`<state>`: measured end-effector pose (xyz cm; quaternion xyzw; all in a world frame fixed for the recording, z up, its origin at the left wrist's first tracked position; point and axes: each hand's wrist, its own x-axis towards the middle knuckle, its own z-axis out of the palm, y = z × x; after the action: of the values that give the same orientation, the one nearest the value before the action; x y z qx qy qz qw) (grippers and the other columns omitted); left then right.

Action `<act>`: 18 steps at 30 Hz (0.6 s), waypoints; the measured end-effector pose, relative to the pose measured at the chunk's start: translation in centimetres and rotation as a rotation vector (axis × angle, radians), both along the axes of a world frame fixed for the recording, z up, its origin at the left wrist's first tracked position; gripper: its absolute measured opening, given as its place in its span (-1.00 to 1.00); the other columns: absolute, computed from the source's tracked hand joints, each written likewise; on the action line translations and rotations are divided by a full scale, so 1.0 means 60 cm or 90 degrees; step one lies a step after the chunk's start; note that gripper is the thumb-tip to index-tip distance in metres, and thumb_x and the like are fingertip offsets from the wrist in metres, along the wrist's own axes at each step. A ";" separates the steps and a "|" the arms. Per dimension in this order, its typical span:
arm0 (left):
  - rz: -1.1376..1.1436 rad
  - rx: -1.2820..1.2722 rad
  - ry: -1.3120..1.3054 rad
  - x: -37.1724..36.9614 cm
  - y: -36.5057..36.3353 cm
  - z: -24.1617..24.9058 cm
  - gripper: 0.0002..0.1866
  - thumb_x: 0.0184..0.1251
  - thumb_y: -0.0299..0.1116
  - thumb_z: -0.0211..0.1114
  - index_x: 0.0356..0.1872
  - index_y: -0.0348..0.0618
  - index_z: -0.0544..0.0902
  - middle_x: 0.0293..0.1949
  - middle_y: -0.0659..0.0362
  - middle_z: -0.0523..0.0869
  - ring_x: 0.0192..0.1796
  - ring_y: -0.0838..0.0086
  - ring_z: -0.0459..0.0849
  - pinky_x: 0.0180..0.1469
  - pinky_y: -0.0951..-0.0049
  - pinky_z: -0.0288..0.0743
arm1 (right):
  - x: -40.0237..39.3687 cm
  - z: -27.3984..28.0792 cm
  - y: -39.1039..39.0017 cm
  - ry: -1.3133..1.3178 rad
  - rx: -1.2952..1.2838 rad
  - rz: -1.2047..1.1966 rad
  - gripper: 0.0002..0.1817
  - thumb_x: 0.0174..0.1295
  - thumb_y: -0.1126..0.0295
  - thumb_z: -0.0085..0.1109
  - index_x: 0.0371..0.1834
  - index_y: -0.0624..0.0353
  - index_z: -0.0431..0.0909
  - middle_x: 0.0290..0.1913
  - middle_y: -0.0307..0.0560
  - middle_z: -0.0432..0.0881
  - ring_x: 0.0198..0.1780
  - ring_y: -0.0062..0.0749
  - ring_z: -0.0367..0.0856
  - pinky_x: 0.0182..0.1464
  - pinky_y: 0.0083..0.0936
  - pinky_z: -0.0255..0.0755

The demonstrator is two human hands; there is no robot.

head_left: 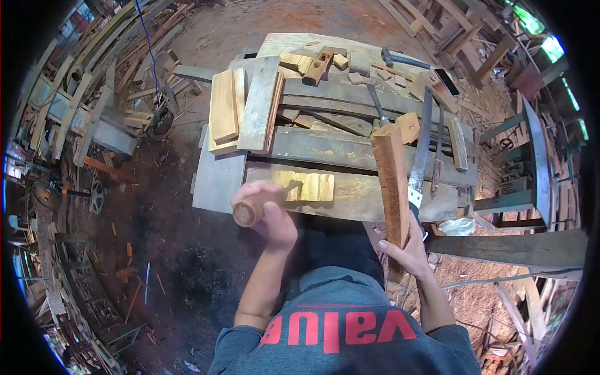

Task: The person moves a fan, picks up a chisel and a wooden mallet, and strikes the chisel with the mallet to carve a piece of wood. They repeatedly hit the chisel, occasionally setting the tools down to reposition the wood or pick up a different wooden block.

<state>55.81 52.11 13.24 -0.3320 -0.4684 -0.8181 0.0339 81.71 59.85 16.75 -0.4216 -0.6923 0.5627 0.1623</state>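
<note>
My left hand [272, 219] is closed around the thick round wooden handle of a chisel [245, 214], its butt end turned towards me. The chisel's slim far end points at a pale yellow wood block [315, 187] with shaped grooves, lying on the near edge of the bench. My right hand [409, 250] grips the lower part of a long reddish-brown piece of wood [392, 181], held upright and slightly tilted over the bench's right side. Beneath and beside it lies a handsaw [422, 144], partly hidden.
Planks [244, 112] are stacked at the bench's left. Further back lie a wooden hand plane [319, 65], a hammer [403, 59], another chisel [377, 103], a file [438, 150] and offcuts. Gaps run between the bench boards [331, 147]. A metal-edged frame [531, 162] stands to the right.
</note>
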 end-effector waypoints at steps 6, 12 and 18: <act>0.036 -0.124 0.243 -0.017 -0.032 -0.007 -0.67 0.36 -0.21 0.23 -0.06 -0.19 0.38 -0.12 0.03 0.48 -0.05 0.31 0.52 0.09 0.17 0.47 | -0.001 -0.025 -0.004 0.052 0.037 -0.038 -0.17 -0.07 0.11 0.54 0.22 0.30 0.35 -0.02 0.03 0.57 0.04 -0.29 0.54 0.14 -0.33 0.40; -0.183 -0.084 0.142 -0.027 -0.026 -0.004 -0.86 0.34 -0.59 0.18 -0.24 -0.20 0.37 -0.40 0.08 0.52 -0.36 0.36 0.58 -0.20 0.32 0.56 | -0.005 -0.023 -0.004 -0.037 0.026 0.008 -0.15 -0.09 0.04 0.54 0.18 0.31 0.35 -0.04 0.16 0.59 0.02 -0.18 0.60 0.11 -0.29 0.43; -0.202 -0.087 0.199 -0.023 -0.023 -0.007 -0.84 0.28 -0.63 0.17 -0.27 -0.17 0.36 -0.45 0.11 0.51 -0.44 0.40 0.55 -0.29 0.35 0.51 | -0.002 -0.036 -0.007 0.004 0.093 0.004 -0.16 -0.09 0.03 0.53 0.16 0.30 0.35 -0.09 0.16 0.60 -0.03 -0.14 0.61 0.07 -0.27 0.44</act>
<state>54.42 50.73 12.81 -0.5257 -0.4538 -0.7181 -0.0455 81.61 59.42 14.60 -0.4045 -0.7324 0.5126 0.1928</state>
